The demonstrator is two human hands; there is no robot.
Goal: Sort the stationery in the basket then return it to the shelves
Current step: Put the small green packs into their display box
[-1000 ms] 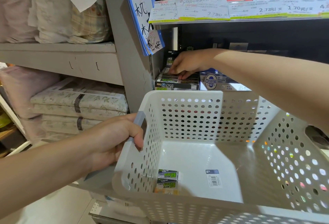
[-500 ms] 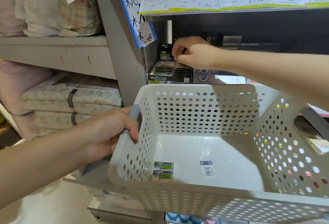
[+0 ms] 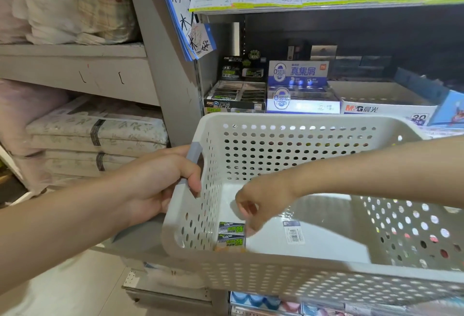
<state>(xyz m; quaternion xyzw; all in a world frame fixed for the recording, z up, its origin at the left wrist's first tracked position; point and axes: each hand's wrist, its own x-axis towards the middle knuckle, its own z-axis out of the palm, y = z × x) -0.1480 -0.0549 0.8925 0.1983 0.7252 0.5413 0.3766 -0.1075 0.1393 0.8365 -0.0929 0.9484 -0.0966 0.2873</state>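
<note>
Our right hand [image 3: 261, 205] has come away from the shelf and down into the white plastic basket with round holes [image 3: 288, 157].

From the head camera, our left hand [image 3: 160, 185] grips the basket's grey handle [image 3: 193, 151]. Our right hand's fingers curl just above two small green-and-black stationery packs [image 3: 231, 235] on the basket floor; we cannot tell if they touch. Nearby lies a white barcode sticker [image 3: 293, 232]. Behind, a black box of matching packs [image 3: 236, 97] sits on the shelf.

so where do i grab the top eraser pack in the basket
Pinch the upper eraser pack across its short ends, coming straight down from above with the right hand. It lies flat on the basket floor, tight against the second pack and close to the left wall, so those long sides look blocked.
</note>
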